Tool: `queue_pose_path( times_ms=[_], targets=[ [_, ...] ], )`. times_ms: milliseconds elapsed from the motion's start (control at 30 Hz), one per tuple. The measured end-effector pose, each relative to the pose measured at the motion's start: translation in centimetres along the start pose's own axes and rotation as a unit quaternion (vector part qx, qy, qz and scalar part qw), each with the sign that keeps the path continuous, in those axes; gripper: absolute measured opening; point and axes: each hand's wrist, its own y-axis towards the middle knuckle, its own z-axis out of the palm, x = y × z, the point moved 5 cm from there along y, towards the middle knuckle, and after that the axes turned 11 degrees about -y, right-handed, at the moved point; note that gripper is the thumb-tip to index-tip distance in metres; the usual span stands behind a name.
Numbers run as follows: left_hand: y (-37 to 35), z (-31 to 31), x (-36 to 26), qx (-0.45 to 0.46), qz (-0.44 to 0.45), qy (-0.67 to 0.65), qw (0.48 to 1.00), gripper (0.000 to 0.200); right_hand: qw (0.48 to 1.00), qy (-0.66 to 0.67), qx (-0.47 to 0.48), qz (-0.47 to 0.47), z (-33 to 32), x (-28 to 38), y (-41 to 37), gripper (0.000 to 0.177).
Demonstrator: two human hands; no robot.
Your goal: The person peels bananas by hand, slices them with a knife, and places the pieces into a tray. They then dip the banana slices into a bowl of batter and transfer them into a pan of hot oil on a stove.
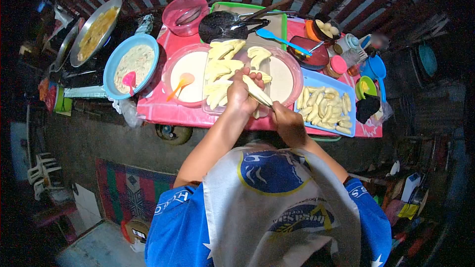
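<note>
A peeled banana (257, 90) lies in my left hand (240, 94), whose fingers are wrapped round it. My right hand (288, 122) is closed at the banana's near end; a small dark bit shows by its fingers, but I cannot make out what it is. Below both hands stands a clear plastic tray (210, 108) with several fanned, cut bananas (223, 69). To the right, a light blue tray (350, 83) holds many whole peeled bananas (324, 109).
Pink basins of pale batter (190, 74) flank the clear tray, one with an orange scoop (185, 79). Left are a blue basin (108, 71) with a pink scoop (129, 80) and a frying pan (99, 29). A black pan (222, 27) and blue spatula (282, 39) lie behind.
</note>
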Motion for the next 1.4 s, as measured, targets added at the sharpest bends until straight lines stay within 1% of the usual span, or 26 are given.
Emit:
queue_pose_path(
  times_ms=[100, 167, 300, 433, 500, 567, 600, 633, 667, 700, 767, 800, 833, 867, 900, 933, 967, 1033, 1133, 1200, 1300, 1400],
  targets=[
    [0.2, -0.1, 0.1, -0.002, -0.012, -0.020, 1.000, 0.026, 1.000, -0.015, 0.010, 0.008, 0.3, 0.2, 0.6, 0.014],
    [0.3, -0.2, 0.0, -0.020, -0.026, -0.017, 0.999, 0.025, 1.000, -0.015, 0.009, 0.007, 0.4, 0.1, 0.5, 0.014],
    [0.7, -0.5, 0.4, -0.026, -0.027, -0.017, 0.999, 0.026, 1.000, -0.001, 0.000, 0.000, 0.8, 0.1, 0.9, 0.014],
    [0.8, -0.8, 0.7, -0.031, -0.064, -0.033, 0.997, 0.026, 1.000, 0.010, 0.003, 0.016, 1.5, -0.1, 1.2, 0.013],
    [0.9, -0.9, 0.8, -0.033, -0.075, -0.047, 0.995, 0.027, 0.999, -0.015, 0.049, 0.010, 1.9, -0.2, 1.4, 0.018],
    [0.9, -0.8, 0.9, -0.015, -0.099, -0.069, 0.993, 0.016, 0.999, -0.001, 0.046, 0.002, 1.4, 0.2, 1.9, 0.016],
    [0.9, -0.8, 0.8, -0.015, -0.098, -0.069, 0.993, 0.016, 0.999, 0.013, 0.043, -0.006, 1.0, 0.5, 2.1, 0.015],
    [0.9, -0.7, 0.7, -0.004, -0.097, -0.033, 0.995, 0.021, 0.999, 0.013, 0.043, -0.006, 0.7, 0.7, 2.4, 0.015],
    [1.0, -0.7, 0.7, 0.007, -0.096, 0.003, 0.995, 0.027, 0.999, 0.047, 0.025, -0.010, 0.2, 1.0, 2.6, 0.014],
    [0.9, -0.7, 0.7, 0.007, -0.096, 0.003, 0.995, 0.027, 0.997, 0.080, 0.007, -0.014, -0.1, 1.1, 2.8, 0.012],
    [0.9, -0.7, 0.6, 0.007, -0.096, 0.042, 0.994, 0.030, 0.997, 0.074, 0.023, 0.002, 0.9, 0.5, 2.5, 0.012],
    [1.3, -0.9, 0.7, 0.007, -0.096, 0.042, 0.994, 0.030, 0.997, 0.068, 0.039, 0.019, 1.5, 0.1, 2.3, 0.012],
    [2.1, -1.5, 0.7, -0.008, -0.084, 0.015, 0.996, 0.031, 0.997, 0.067, 0.039, 0.019, 1.8, 0.0, 2.3, 0.012],
    [2.1, -1.5, 0.6, -0.024, -0.072, -0.013, 0.997, 0.033, 0.997, 0.076, 0.018, 0.021, 1.8, 0.0, 2.4, 0.012],
    [2.1, -1.4, 0.6, -0.024, -0.072, -0.013, 0.997, 0.033, 0.996, 0.085, -0.004, 0.024, 1.8, -0.1, 2.4, 0.012],
    [1.9, -1.4, 0.7, -0.032, -0.086, 0.001, 0.996, 0.033, 0.996, 0.085, -0.003, 0.023, 2.1, -0.3, 2.4, 0.012],
    [1.6, -1.3, 0.8, -0.040, -0.100, 0.015, 0.994, 0.034, 0.997, 0.072, 0.008, 0.025, 2.6, -0.7, 2.2, 0.014],
    [2.0, -1.6, 0.9, -0.043, -0.100, 0.004, 0.994, 0.033, 0.998, 0.060, 0.019, 0.027, 3.5, -1.3, 1.7, 0.017],
    [1.6, -1.4, 1.1, -0.058, -0.099, -0.021, 0.993, 0.032, 0.994, 0.092, 0.045, 0.041, 4.4, -1.9, 1.6, 0.020],
    [1.5, -1.4, 1.2, -0.069, -0.098, -0.034, 0.992, 0.031, 0.994, 0.087, 0.037, 0.050, 4.2, -1.8, 1.9, 0.011],
    [1.9, -1.6, 1.3, -0.059, -0.088, -0.015, 0.994, 0.029, 0.996, 0.073, 0.037, 0.036, 3.1, -1.1, 2.5, 0.009],
    [2.0, -1.7, 1.6, -0.074, -0.074, -0.020, 0.994, 0.029, 0.995, 0.071, 0.052, 0.036, 3.0, -1.3, 2.5, 0.008]
  ],
)
